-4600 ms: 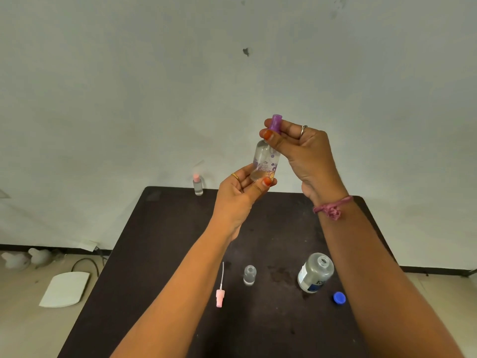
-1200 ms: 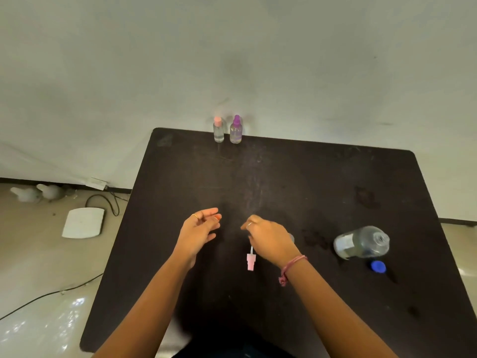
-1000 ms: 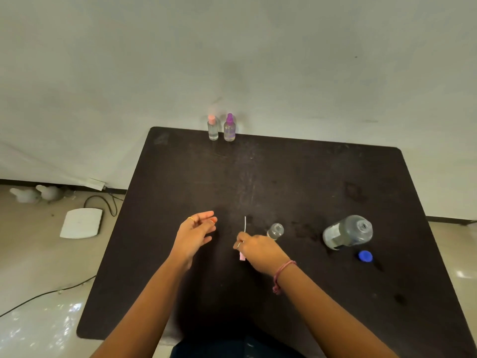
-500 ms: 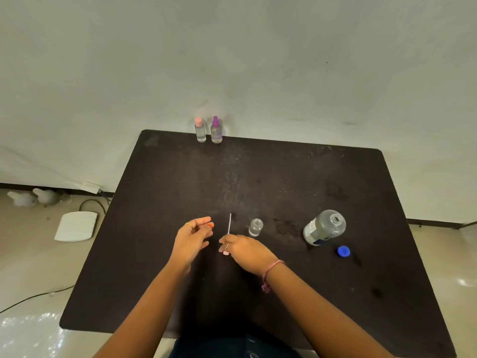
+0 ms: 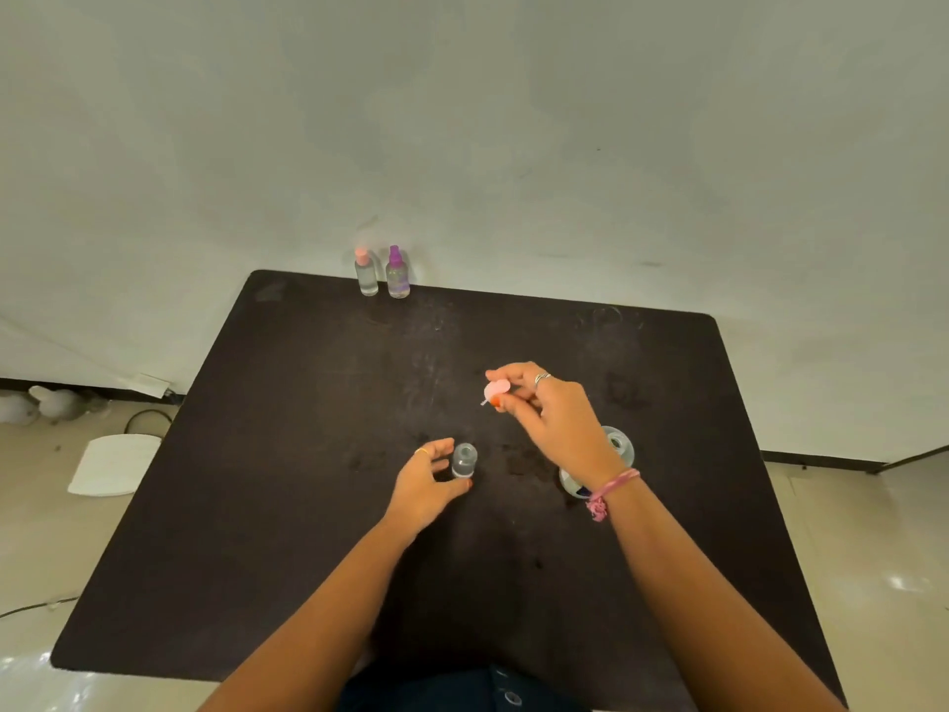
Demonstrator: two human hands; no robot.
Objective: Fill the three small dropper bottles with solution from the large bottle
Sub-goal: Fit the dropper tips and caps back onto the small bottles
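A small clear bottle (image 5: pixel 463 459) stands uncapped on the dark table (image 5: pixel 287 495). My left hand (image 5: pixel 426 483) curls around its left side, thumb at its base. My right hand (image 5: pixel 554 418) is raised above the table, pinching a pink dropper cap (image 5: pixel 496 390) with its thin tube between thumb and fingers. The large clear bottle (image 5: pixel 620 444) stands behind my right wrist, partly hidden. Two capped small bottles stand side by side at the table's far edge by the wall: a pink-capped bottle (image 5: pixel 366 275) and a purple-capped bottle (image 5: pixel 398 275).
The wall runs right behind the table's far edge. On the floor to the left lie a white flat object (image 5: pixel 110 465), a dark cable (image 5: pixel 146 421) and pale lumps (image 5: pixel 36 403).
The purple-capped bottle was set down beside the pink-capped one. My right hand picked the pink dropper cap off the table and lifted it. My left hand moved right onto the uncapped bottle.
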